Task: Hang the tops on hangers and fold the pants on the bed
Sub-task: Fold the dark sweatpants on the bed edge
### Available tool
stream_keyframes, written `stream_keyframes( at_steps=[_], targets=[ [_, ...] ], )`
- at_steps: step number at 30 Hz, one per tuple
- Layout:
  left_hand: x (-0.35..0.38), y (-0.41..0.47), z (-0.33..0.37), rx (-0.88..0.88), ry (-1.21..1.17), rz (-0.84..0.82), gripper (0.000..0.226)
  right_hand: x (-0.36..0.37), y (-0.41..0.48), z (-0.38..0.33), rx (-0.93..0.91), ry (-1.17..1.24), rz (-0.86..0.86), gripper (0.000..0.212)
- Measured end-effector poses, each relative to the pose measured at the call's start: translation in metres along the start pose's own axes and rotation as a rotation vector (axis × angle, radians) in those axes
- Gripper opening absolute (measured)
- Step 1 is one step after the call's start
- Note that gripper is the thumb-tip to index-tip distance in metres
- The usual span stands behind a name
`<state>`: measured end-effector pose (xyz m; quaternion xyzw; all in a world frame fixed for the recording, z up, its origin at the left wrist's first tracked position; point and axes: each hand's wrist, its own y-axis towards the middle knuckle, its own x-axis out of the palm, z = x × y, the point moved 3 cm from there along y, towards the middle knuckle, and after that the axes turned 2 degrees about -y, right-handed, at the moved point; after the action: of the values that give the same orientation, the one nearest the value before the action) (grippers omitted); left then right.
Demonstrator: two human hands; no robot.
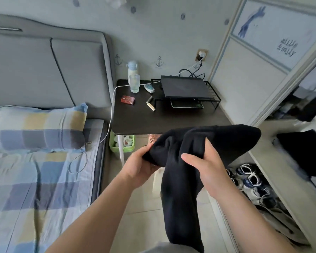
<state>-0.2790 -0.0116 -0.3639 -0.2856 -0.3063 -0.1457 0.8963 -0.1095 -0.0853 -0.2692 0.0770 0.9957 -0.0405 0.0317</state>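
From the head camera, both hands hold a black garment (186, 161) up in the air to the right of the bed (35, 179), probably to find its shape before it is hung or folded. The left hand (140, 168) is closed on a bunched edge. The right hand (206, 168) pinches the cloth, thumb across the front, fingers hidden behind. A long part hangs down between the forearms.
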Motion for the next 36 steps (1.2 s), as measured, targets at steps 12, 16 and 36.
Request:
stream_keyframes(
  at_steps=[12, 16, 36],
  targets=[
    [-0.116, -0.238, 0.223, 0.697, -0.030, 0.232, 0.048, 0.230, -0.035, -0.144, -0.335, 0.032, -0.402, 0.038],
    [-0.143, -0.344, 0.263, 0.915, 0.060, 0.295, 0.025, 0.316, -0.059, -0.181, -0.380, 0.124, -0.614, 0.034],
    [-0.287, -0.524, 0.050, 0.760, -0.097, 1.127, 0.060, 0.589, -0.212, -0.077, 0.503, 0.143, -1.665, 0.049]
  ],
)
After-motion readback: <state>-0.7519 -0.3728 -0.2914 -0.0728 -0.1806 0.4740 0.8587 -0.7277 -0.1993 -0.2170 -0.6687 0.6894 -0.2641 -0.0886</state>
